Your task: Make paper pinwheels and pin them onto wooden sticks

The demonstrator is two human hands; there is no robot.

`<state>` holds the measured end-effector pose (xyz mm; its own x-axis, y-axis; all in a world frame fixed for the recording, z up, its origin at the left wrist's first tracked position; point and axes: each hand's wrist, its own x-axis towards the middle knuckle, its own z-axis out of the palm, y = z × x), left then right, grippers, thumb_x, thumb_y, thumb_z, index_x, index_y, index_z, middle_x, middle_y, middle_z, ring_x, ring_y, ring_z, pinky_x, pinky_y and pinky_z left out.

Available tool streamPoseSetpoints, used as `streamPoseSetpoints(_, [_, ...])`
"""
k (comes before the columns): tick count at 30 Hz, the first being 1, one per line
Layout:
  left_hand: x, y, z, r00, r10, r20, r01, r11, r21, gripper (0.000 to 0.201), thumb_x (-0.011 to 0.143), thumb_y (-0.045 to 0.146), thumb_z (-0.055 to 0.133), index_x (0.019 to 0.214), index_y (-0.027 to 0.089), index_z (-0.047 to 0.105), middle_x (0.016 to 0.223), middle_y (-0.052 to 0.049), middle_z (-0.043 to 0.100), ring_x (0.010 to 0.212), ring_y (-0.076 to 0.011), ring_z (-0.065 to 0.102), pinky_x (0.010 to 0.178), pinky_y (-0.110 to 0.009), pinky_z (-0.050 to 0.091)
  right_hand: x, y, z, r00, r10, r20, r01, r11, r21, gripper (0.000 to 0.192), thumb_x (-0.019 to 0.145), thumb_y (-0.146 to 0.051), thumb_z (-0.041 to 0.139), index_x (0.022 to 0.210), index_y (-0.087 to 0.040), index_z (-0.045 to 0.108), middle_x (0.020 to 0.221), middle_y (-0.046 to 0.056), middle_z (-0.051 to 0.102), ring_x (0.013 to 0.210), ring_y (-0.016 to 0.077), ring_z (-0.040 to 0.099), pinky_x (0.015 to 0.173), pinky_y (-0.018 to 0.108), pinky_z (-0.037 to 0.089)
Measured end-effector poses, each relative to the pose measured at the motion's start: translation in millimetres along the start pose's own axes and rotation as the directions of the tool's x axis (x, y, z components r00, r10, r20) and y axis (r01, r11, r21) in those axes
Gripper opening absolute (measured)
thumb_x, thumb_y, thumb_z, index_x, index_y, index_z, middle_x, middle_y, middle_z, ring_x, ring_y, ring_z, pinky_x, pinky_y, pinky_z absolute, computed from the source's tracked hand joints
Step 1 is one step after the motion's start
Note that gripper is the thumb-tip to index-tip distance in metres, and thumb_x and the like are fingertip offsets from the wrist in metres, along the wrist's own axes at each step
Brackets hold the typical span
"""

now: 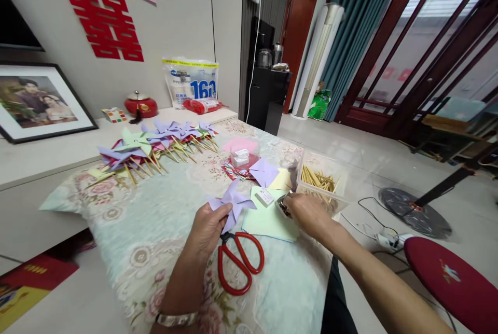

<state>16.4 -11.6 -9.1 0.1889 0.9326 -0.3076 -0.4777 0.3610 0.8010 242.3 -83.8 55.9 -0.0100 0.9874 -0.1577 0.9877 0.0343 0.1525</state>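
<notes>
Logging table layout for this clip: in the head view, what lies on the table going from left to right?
Row of finished pinwheels → left hand holding a purple pinwheel → red scissors → green paper sheet → right hand → clear box of wooden sticks.

A home living room is shown. A framed portrait [37, 100] is leaned against the wall at nine o'clock, under a red paper-cut decoration [101, 10]. At one o'clock, teal curtains [350, 28] and a standing air conditioner [317, 59] are seen beside wooden-framed glass doors [428, 43]. The table is covered with a floral cloth [155, 230].
</notes>
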Motion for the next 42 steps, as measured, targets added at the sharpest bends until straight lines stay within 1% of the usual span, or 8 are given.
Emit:
streamPoseSetpoints(5, [-2,1,0.4,1.0,-0.01,0.018,0.009,1.0,0.013,0.021,0.058,0.013,0.078,0.072,0.016,0.063,0.067,0.0,0.069,0.061,-0.0133,0.064,0.06,-0.022,0.052,19,-6,7,0.999,0.016,0.052,-0.015,0.999,-0.03,0.029,0.083,0.006,0.05,0.098,-0.008,0.072,0.098,0.021,0.075,0.093,0.0293,0.073,0.072,0.03,0.049])
streamPoseSetpoints(11, [-1,-1,0.9,1.0,-0.007,0.01,0.006,1.0,0.006,0.02,0.058,0.013,0.078,0.071,0.016,0.062,0.065,0.001,0.068,0.061,-0.0134,0.064,0.061,-0.022,0.053,27,-3,12,0.999,0.004,0.047,-0.003,1.0,-0.013,0.025,0.091,-0.002,0.05,0.099,-0.009,0.072,0.093,0.021,0.076,0.093,0.0291,0.073,0.074,0.03,0.05])
streamPoseSetpoints(17, [-3,0,2.7,1.0,-0.003,0.02,0.003,1.0,0.018,0.02,0.058,0.013,0.078,0.071,0.016,0.063,0.064,0.002,0.067,0.059,-0.0129,0.063,0.059,-0.022,0.052,30,1,19,0.999,-0.014,0.043,0.015,1.0,-0.012,0.027,0.089,0.0,0.048,0.096,-0.007,0.072,0.092,0.021,0.076,0.09,0.0292,0.074,0.073,0.03,0.049])
streamPoseSetpoints(26, [-4,1,3.5,0.999,-0.003,0.032,0.002,1.0,0.025,0.02,0.057,0.014,0.078,0.071,0.016,0.064,0.064,0.002,0.066,0.058,-0.0126,0.062,0.058,-0.021,0.051,30,2,15,0.998,-0.041,0.039,0.041,0.999,0.005,0.025,0.087,-0.002,0.051,0.097,-0.008,0.073,0.093,0.021,0.076,0.088,0.0293,0.074,0.071,0.03,0.049])
streamPoseSetpoints(31, [-3,-1,2.5,1.0,-0.003,0.006,0.003,1.0,0.016,0.02,0.057,0.014,0.078,0.07,0.016,0.064,0.062,0.002,0.066,0.058,-0.0124,0.061,0.057,-0.021,0.05,32,2,17,0.998,-0.04,0.043,0.039,0.999,0.027,0.023,0.084,-0.003,0.052,0.092,-0.006,0.073,0.09,0.023,0.076,0.081,0.0292,0.074,0.066,0.03,0.047])
streamPoseSetpoints(34, [-2,-2,1.6,1.0,-0.002,0.03,0.001,0.999,0.032,0.02,0.058,0.015,0.078,0.072,0.017,0.064,0.065,0.001,0.067,0.062,-0.0148,0.064,0.06,-0.023,0.052,32,3,16,0.999,-0.026,0.031,0.024,0.998,0.05,0.022,0.086,-0.005,0.051,0.092,-0.006,0.073,0.089,0.024,0.076,0.078,0.0284,0.074,0.064,0.029,0.044])
streamPoseSetpoints(38, [-1,-3,0.2,1.0,0.01,0.024,-0.011,0.999,0.049,0.023,0.058,0.018,0.08,0.072,0.017,0.062,0.065,0.001,0.066,0.062,-0.0146,0.064,0.06,-0.023,0.052,27,7,12,1.0,0.002,-0.007,-0.001,0.994,0.108,0.024,0.091,-0.01,0.048,0.091,-0.007,0.072,0.088,0.022,0.076,0.075,0.0261,0.072,0.06,0.029,0.039])
streamPoseSetpoints(42, [0,-3,0.3,1.0,0.008,0.01,-0.008,0.999,0.035,0.023,0.057,0.017,0.08,0.072,0.016,0.062,0.064,0.001,0.066,0.061,-0.0137,0.064,0.059,-0.022,0.051,22,12,10,0.997,0.035,-0.07,-0.021,0.981,0.193,0.021,0.088,-0.012,0.05,0.086,-0.009,0.071,0.085,0.02,0.075,0.069,0.0233,0.068,0.056,0.028,0.032])
